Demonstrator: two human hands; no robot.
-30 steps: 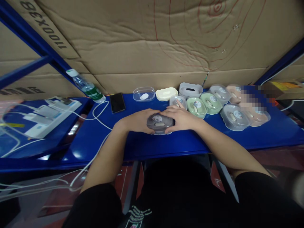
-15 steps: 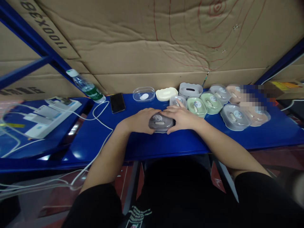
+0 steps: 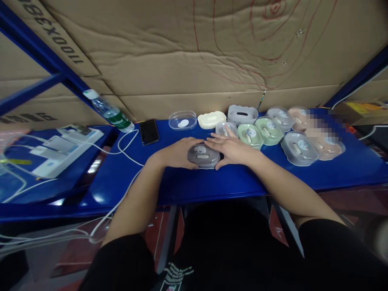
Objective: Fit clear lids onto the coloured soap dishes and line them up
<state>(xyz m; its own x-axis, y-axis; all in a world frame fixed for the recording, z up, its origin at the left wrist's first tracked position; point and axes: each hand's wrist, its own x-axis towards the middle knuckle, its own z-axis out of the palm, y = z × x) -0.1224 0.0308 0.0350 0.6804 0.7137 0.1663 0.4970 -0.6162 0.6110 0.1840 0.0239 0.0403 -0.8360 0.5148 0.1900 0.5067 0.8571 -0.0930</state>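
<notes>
A grey soap box (image 3: 203, 157) with a clear lid and a round sticker lies on the blue table between my hands. My left hand (image 3: 179, 153) is curved round its left end, the thumb along the near side. On the right end, my right hand (image 3: 233, 151) rests with its thumb low at the near corner and its fingers reaching over the back. Just behind my right fingers sits another lidded grey soap box (image 3: 226, 128), partly hidden by them. A green lidded soap box (image 3: 251, 136) stands beside my right hand.
Behind are a loose clear lid (image 3: 177, 121), a cream soap dish (image 3: 211, 120) and an uncovered grey one (image 3: 243, 114). Several lidded boxes, including a large grey one (image 3: 300, 148), stand right. A phone (image 3: 149, 131), bottle (image 3: 113, 115), white cable (image 3: 129, 186) and power strip (image 3: 68, 151) lie left.
Both hands stay round the grey soap box. My right thumb has shifted slightly to the right, and a little more of the lid shows between my hands.
</notes>
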